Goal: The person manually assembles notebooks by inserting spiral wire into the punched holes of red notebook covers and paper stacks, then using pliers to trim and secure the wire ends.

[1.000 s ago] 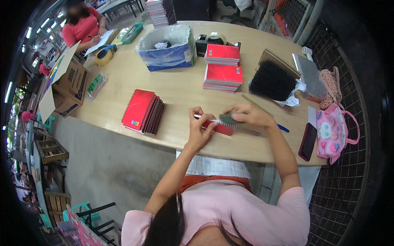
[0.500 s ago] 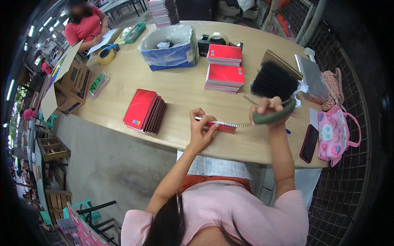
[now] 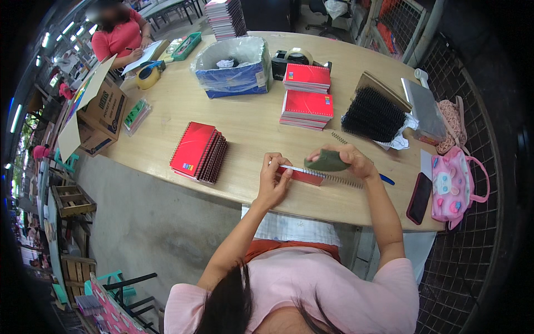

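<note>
My left hand (image 3: 271, 182) pinches a red notebook (image 3: 307, 177) near the table's front edge, its narrow edge turned up. A spiral wire coil (image 3: 346, 181) runs along that edge and sticks out past its right end. In my right hand (image 3: 359, 161) is a dark green curved pad (image 3: 328, 161), held just above the coil and the notebook's right end; whether it touches the coil I cannot tell. Left of my hands lies a stack of red spiral notebooks (image 3: 192, 150) with coils on. Behind my right hand lies a loose coil (image 3: 337, 137).
Two stacks of red notebooks (image 3: 307, 107) lie farther back, beside a plastic-lined blue box (image 3: 233, 83) and a tape dispenser (image 3: 295, 57). At right are a bundle of black coils (image 3: 374, 112), a blue pen (image 3: 387, 179), a phone (image 3: 419, 199) and a pink bag (image 3: 448, 181). A person writes at far left.
My right hand has swung left with the green pad, from beyond the coil's free end to above the notebook's edge. More coil now shows at right. My left hand keeps its hold.
</note>
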### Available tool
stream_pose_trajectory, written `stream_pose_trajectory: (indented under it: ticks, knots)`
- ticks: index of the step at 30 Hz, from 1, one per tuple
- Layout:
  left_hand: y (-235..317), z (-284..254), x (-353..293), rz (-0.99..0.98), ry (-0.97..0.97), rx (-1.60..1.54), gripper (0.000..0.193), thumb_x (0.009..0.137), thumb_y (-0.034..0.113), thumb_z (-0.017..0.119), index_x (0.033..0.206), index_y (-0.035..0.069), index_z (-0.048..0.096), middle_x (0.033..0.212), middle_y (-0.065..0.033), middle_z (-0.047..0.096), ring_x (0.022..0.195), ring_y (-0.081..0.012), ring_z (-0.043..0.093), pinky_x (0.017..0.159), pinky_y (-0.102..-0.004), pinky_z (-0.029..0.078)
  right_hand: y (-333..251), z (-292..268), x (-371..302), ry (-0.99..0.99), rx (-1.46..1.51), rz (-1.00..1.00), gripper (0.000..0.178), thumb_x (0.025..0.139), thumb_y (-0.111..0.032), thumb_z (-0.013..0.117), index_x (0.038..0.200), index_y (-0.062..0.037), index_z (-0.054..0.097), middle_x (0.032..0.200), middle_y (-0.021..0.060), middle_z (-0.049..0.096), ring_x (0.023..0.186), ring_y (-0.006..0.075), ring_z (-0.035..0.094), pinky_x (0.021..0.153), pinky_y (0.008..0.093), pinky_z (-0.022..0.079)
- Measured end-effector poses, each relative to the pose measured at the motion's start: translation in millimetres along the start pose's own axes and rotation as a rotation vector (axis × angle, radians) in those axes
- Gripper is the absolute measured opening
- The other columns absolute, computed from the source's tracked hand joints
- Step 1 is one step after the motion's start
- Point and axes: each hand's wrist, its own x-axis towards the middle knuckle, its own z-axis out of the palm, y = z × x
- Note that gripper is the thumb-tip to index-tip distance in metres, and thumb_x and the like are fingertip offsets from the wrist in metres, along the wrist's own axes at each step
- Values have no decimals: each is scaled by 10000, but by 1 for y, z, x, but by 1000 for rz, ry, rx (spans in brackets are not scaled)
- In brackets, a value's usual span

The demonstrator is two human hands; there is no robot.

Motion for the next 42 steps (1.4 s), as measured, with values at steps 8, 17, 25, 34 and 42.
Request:
stream_pose_trajectory:
  ticks: [8, 17, 25, 34, 42]
  knots:
    - [-11, 1, -3, -1, -29, -29, 136, 925, 79, 614, 1039, 17, 575, 1015, -112, 513, 918, -207, 542, 788, -283, 456, 8, 10, 12, 31, -27, -105, 443, 952, -340, 611, 1141, 56, 679, 1160, 134, 685, 1074, 244, 643, 965, 341, 473]
    - [-22, -15, -7, -221, 57, -382, 165, 910, -38, 625, 1067, 2, 593, 1000, -30, 602, 960, -108, 577, 867, -263, 469, 8, 16, 21, -42, -455, 25, 530, 957, -422, 593, 1172, 57, 667, 1173, 145, 686, 1096, 245, 636, 996, 346, 457]
    - [-25, -19, -3, -279, 14, -440, 209, 893, -42, 661, 1089, 5, 607, 1022, -32, 620, 910, -103, 603, 818, -261, 511, 20, 14, 22, -25, -328, 54, 519, 969, -403, 600, 1185, 66, 649, 1156, 120, 679, 1078, 198, 623, 988, 321, 452]
    - [-26, -18, 0, -284, 26, -574, 354, 834, -102, 686, 1147, 18, 574, 1022, -47, 618, 915, -118, 617, 789, -258, 542, 16, 19, 38, -22, -655, 66, 439, 997, -352, 582, 1165, 45, 664, 1102, 79, 688, 1018, 161, 610, 927, 309, 463]
    - [-27, -23, 1, -376, 13, -570, 394, 816, -113, 700, 1158, 24, 560, 1023, -48, 607, 949, -114, 605, 856, -243, 529, 17, 33, 48, 117, -670, -14, 406, 933, -368, 651, 1089, -3, 736, 1145, 156, 682, 1042, 279, 646, 952, 350, 478]
